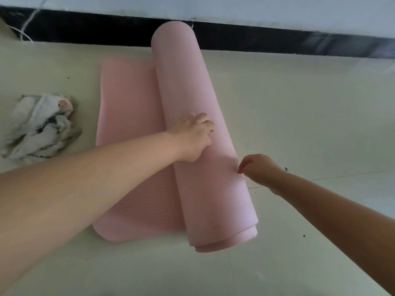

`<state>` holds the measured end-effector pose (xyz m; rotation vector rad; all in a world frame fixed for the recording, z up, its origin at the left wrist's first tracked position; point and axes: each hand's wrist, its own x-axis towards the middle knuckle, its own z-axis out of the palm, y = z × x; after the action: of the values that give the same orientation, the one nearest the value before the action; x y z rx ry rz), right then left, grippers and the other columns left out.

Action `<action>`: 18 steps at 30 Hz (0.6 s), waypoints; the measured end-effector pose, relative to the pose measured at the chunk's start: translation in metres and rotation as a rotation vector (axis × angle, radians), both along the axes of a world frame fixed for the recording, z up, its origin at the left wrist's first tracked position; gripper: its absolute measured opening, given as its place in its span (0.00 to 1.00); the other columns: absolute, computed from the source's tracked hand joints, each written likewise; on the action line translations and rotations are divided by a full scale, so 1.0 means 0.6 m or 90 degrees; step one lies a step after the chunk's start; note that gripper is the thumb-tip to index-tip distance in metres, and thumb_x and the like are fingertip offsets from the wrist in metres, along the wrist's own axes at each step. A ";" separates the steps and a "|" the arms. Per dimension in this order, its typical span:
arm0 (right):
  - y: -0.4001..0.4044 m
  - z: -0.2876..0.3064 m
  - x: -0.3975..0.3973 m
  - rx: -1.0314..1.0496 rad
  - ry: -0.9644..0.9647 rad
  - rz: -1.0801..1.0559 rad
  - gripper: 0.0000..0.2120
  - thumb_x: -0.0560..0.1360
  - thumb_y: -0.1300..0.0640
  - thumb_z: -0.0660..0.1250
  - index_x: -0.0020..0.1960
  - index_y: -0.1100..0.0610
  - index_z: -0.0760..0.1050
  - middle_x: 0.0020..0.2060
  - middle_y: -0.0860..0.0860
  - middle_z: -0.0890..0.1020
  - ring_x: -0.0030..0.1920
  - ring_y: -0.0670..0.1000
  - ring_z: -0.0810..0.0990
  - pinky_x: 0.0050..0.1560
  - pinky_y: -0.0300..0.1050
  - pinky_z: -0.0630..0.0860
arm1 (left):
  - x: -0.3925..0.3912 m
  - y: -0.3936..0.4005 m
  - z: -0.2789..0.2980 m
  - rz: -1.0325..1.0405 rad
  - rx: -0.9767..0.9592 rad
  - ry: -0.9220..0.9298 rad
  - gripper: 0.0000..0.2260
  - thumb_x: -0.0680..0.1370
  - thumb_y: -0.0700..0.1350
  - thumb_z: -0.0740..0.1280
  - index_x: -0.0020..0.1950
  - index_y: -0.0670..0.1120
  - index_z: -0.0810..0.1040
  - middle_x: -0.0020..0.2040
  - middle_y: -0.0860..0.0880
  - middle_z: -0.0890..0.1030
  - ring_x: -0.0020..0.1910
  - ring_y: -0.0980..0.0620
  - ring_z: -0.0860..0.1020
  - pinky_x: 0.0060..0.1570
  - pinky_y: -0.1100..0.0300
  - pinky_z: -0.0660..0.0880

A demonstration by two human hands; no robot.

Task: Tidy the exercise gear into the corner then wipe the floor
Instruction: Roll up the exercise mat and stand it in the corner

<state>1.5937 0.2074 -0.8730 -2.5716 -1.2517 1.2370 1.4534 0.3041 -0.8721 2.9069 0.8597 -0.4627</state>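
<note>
A pink exercise mat (192,86) lies on the pale floor, mostly rolled into a thick tube that runs from the dark skirting down toward me. A flat strip of it still spreads out to the left of the roll. My left hand (192,135) presses on the left side of the roll near its middle, fingers curled over the curve. My right hand (259,169) touches the right side of the roll lower down, its fingers bent in a loose fist with nothing in it. A crumpled white and grey rag (40,127) lies on the floor at the left.
A black skirting board (277,41) runs along the base of the pale wall at the top. A thin white cord (27,28) hangs at the upper left. Small dark specks dot the floor tiles (303,116) to the right of the mat.
</note>
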 end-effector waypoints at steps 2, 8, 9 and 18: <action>0.015 -0.010 -0.022 0.007 0.025 -0.034 0.10 0.75 0.68 0.55 0.41 0.59 0.73 0.42 0.55 0.72 0.37 0.51 0.69 0.37 0.39 0.66 | -0.029 0.003 -0.010 -0.026 -0.002 -0.004 0.18 0.79 0.39 0.56 0.67 0.45 0.73 0.75 0.50 0.62 0.76 0.50 0.57 0.72 0.55 0.57; 0.036 -0.011 -0.056 0.100 0.180 -0.208 0.12 0.74 0.72 0.59 0.39 0.55 0.68 0.33 0.53 0.76 0.36 0.50 0.76 0.45 0.44 0.75 | -0.098 0.016 -0.022 0.078 0.025 -0.060 0.26 0.78 0.38 0.55 0.75 0.53 0.59 0.60 0.45 0.74 0.64 0.45 0.69 0.62 0.56 0.67; 0.038 -0.009 -0.064 0.112 0.231 -0.241 0.13 0.74 0.73 0.58 0.41 0.56 0.69 0.33 0.54 0.77 0.34 0.50 0.77 0.45 0.44 0.78 | -0.111 0.020 -0.025 0.086 0.028 -0.058 0.27 0.79 0.38 0.54 0.76 0.56 0.57 0.60 0.47 0.75 0.64 0.46 0.69 0.61 0.56 0.67; 0.066 -0.027 -0.151 0.210 0.064 -0.014 0.18 0.76 0.67 0.58 0.63 0.57 0.75 0.63 0.53 0.75 0.63 0.51 0.73 0.57 0.39 0.67 | -0.209 0.032 -0.043 0.182 -0.017 -0.263 0.19 0.71 0.35 0.54 0.47 0.43 0.85 0.46 0.43 0.80 0.50 0.40 0.76 0.45 0.50 0.76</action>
<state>1.5029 0.2470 -0.8892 -2.2564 -1.2801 1.0385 1.3279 0.3232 -0.8982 2.6428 1.1513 0.1435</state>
